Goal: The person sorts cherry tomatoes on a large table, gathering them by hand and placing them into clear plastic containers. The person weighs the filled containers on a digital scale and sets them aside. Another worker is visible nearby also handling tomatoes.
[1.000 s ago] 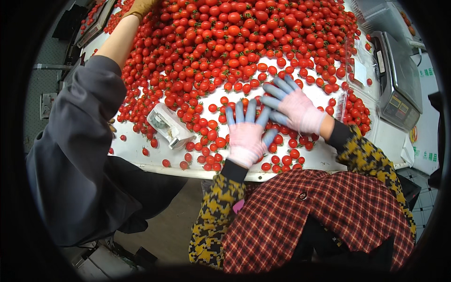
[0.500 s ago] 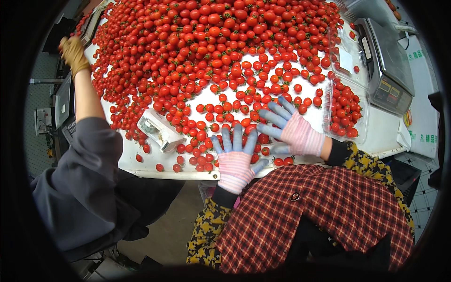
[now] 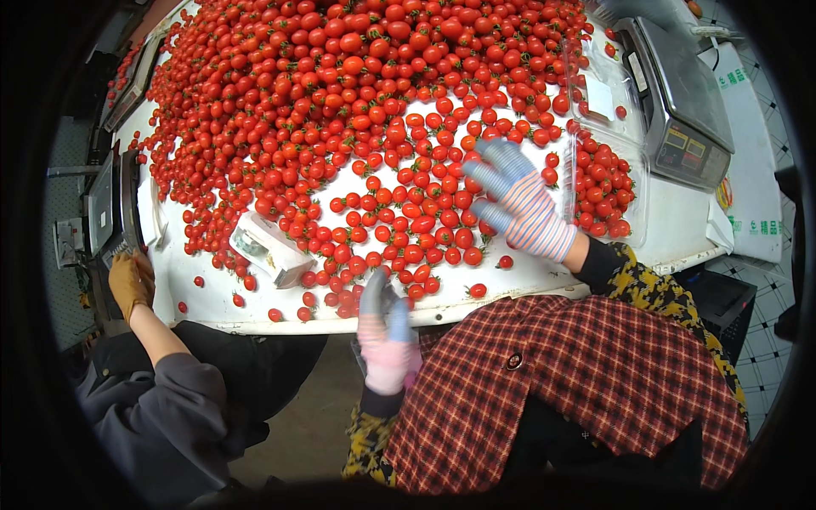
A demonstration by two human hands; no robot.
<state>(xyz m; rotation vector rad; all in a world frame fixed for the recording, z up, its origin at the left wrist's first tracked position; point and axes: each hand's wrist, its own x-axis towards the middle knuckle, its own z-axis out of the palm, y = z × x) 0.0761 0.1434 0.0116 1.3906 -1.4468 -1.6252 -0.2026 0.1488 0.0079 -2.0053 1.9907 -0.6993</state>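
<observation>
Red cherry tomatoes (image 3: 416,225) lie loose on the white table in front of me. My right hand (image 3: 523,204), in a striped glove with grey-blue fingertips, is open with its fingers spread at the right side of the loose tomatoes. My left hand (image 3: 387,336), in a matching pink-and-blue glove, is turned edge-on at the table's front edge. It is smeared by motion, but thumb and fingers look apart, with nothing visible between them. Several tomatoes lie just beyond its fingertips. A clear plastic box (image 3: 605,187) partly filled with tomatoes stands right of my right hand.
A large tomato heap (image 3: 340,76) covers the far table. A small white box-like object (image 3: 270,249) lies left of centre. Beyond the filled box are another clear tray (image 3: 599,98) and a weighing scale (image 3: 680,110). At left, a co-worker's gloved hand (image 3: 132,280) is by a dark device (image 3: 123,204).
My left hand has drawn back left to the table edge and turned edge-on. My right hand has moved slightly farther out. The co-worker's hand has come nearer. The whole view has shifted.
</observation>
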